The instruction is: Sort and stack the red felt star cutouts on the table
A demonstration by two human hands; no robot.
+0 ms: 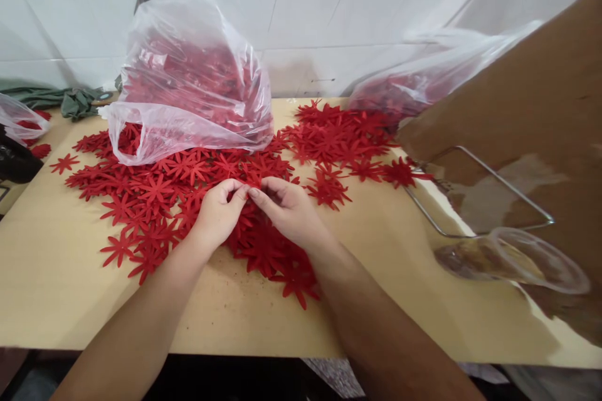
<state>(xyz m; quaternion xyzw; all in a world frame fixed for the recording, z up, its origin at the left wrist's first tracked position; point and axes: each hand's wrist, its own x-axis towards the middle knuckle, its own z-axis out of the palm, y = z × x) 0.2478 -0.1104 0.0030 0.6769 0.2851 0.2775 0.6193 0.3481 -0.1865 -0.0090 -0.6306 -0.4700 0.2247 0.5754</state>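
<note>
Over a spread of red flower-shaped cutouts (pixel 155 191), my left hand (pixel 220 212) and my right hand (pixel 290 212) meet thumb to thumb. Both are closed in a pinch on a red flower cutout, of which only small bits show between the fingertips. The cutouts have several narrow petals and look like felt or cloth. Some lie in a heap just below my hands, reaching toward the table's near side. Behind my hands, a clear plastic bag (pixel 197 81) full of the same red cutouts rests on the pile.
Another heap of red cutouts (pixel 338 131) lies to the right, before a second plastic bag (pixel 423 78). A brown board (pixel 522 119) leans at the right, near a bent wire frame (pixel 498 178) and a tipped clear plastic cup (pixel 508 260). Green cloth (pixel 78 103) lies far left.
</note>
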